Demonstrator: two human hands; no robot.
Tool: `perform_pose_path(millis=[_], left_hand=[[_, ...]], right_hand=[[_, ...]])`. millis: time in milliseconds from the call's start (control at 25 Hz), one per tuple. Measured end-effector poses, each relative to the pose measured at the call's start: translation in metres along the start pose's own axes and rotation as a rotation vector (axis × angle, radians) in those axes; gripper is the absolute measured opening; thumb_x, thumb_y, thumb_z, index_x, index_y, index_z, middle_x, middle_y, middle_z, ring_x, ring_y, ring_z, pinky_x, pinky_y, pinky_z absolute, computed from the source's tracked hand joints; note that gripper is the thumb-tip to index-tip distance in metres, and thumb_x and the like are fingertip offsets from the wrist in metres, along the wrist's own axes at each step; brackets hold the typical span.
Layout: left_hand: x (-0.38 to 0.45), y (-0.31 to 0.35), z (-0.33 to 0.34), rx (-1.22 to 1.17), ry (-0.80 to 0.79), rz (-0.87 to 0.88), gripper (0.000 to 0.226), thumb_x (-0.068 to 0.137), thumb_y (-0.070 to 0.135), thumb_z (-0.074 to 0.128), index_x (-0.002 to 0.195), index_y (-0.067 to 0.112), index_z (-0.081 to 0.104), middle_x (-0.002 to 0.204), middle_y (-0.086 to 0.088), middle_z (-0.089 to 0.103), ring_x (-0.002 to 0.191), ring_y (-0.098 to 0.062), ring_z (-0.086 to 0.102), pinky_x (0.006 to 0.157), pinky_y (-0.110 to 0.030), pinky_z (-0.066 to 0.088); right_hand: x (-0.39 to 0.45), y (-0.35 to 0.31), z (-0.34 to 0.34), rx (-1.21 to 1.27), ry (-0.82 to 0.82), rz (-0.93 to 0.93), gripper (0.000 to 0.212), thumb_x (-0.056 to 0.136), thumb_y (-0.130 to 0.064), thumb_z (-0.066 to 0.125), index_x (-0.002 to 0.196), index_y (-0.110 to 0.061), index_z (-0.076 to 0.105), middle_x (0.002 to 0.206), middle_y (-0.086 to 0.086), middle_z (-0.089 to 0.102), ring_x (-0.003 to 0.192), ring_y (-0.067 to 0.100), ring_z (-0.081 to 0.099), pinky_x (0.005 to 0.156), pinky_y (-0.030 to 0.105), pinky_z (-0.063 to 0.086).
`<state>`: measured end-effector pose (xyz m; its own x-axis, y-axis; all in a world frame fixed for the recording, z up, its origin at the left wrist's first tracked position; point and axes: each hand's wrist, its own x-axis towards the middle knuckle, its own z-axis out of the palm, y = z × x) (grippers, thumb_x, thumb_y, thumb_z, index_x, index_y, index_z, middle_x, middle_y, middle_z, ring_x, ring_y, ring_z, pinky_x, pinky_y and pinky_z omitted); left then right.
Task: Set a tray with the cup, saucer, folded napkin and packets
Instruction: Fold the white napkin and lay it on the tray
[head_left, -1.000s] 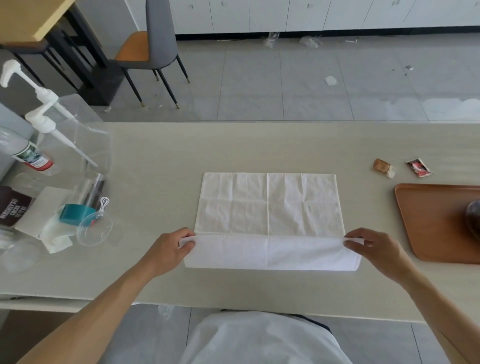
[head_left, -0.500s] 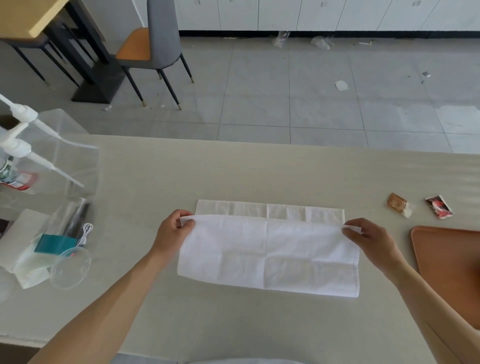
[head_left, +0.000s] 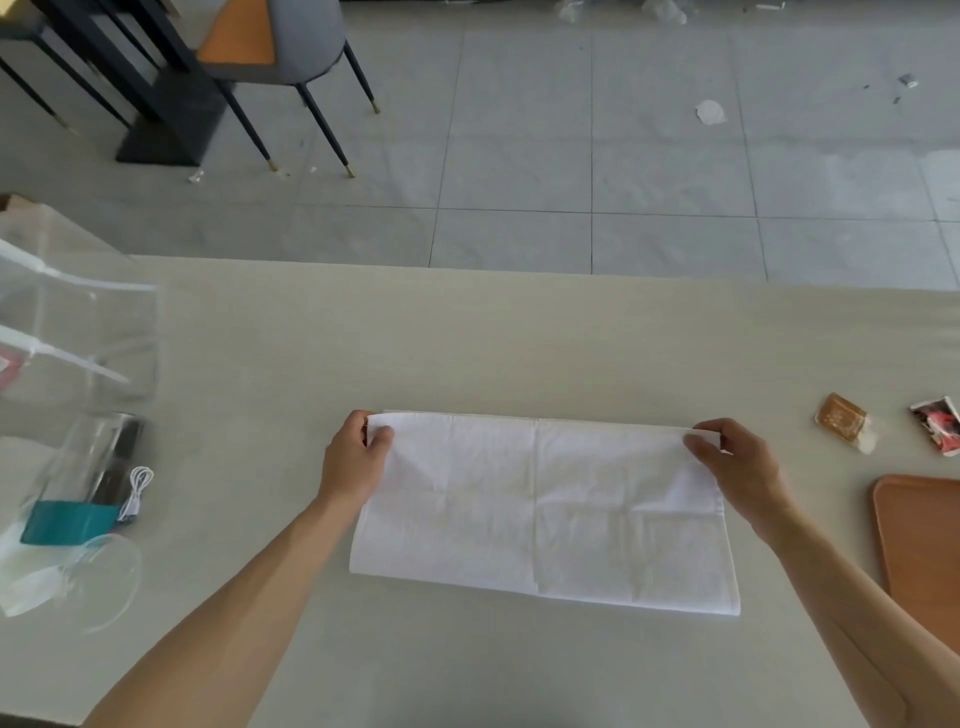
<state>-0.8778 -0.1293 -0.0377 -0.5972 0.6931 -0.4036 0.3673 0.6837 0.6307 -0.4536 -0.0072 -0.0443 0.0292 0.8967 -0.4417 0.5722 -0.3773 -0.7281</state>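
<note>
Both my arms are stretched out in front of me, bare forearms angling inward from the bottom corners. My left hand (head_left: 353, 457) is pinched shut on the far left corner of the napkin (head_left: 540, 509), thumb on top. My right hand (head_left: 737, 467) is doing the same on the far right corner, knuckles up.

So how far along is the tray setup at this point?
Early. The napkin lies folded in half on the table, and the left hand and right hand pinch its far corners. Two packets sit loose beside the tray, whose visible part is bare. No cup or saucer in view.
</note>
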Motion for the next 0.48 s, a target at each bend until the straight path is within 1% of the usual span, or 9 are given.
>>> perform_pose_path(millis=[80,120,240,320,480], left_hand=[[0.001,-0.001,0.003,0.061,0.026,0.010,0.023,0.092,0.026,0.054,0.073,0.024,0.042,0.064,0.005,0.044,0.056,-0.012,0.043,0.050,-0.028,0.033],[0.003,-0.001,0.005,0.081,0.037,0.013,0.020,0.092,0.026,0.054,0.076,0.022,0.043,0.064,0.004,0.045,0.056,-0.011,0.044,0.050,-0.028,0.033],[0.005,-0.001,0.007,0.140,0.057,0.031,0.014,0.093,0.027,0.053,0.086,0.016,0.047,0.064,0.003,0.049,0.058,-0.011,0.048,0.050,-0.027,0.035],[0.006,-0.001,0.007,0.166,0.058,0.048,0.015,0.094,0.027,0.052,0.087,0.016,0.046,0.063,0.003,0.048,0.058,-0.012,0.048,0.050,-0.028,0.034],[0.006,0.001,0.008,0.198,0.062,0.047,0.017,0.097,0.026,0.049,0.088,0.014,0.043,0.063,0.002,0.046,0.063,-0.024,0.049,0.055,-0.033,0.037]], right_hand=[[0.004,0.004,0.003,-0.016,0.033,0.030,0.006,0.085,-0.027,0.070,0.081,-0.031,0.066,0.082,-0.006,0.068,0.075,0.019,0.063,0.070,0.035,0.050],[0.005,0.006,0.005,-0.028,0.058,0.040,0.004,0.084,-0.030,0.070,0.082,-0.031,0.066,0.082,-0.008,0.067,0.075,0.019,0.063,0.068,0.034,0.049],[0.006,0.008,0.008,-0.079,0.134,0.026,0.006,0.083,-0.034,0.069,0.087,-0.030,0.066,0.080,-0.013,0.064,0.075,0.017,0.060,0.061,0.028,0.043],[0.006,0.007,0.010,-0.080,0.158,0.027,0.009,0.084,-0.036,0.069,0.089,-0.029,0.066,0.081,-0.014,0.063,0.075,0.018,0.060,0.062,0.028,0.041],[0.005,0.006,0.014,-0.095,0.177,0.008,0.011,0.087,-0.032,0.067,0.093,-0.024,0.065,0.080,-0.012,0.061,0.078,0.022,0.057,0.070,0.031,0.040]])
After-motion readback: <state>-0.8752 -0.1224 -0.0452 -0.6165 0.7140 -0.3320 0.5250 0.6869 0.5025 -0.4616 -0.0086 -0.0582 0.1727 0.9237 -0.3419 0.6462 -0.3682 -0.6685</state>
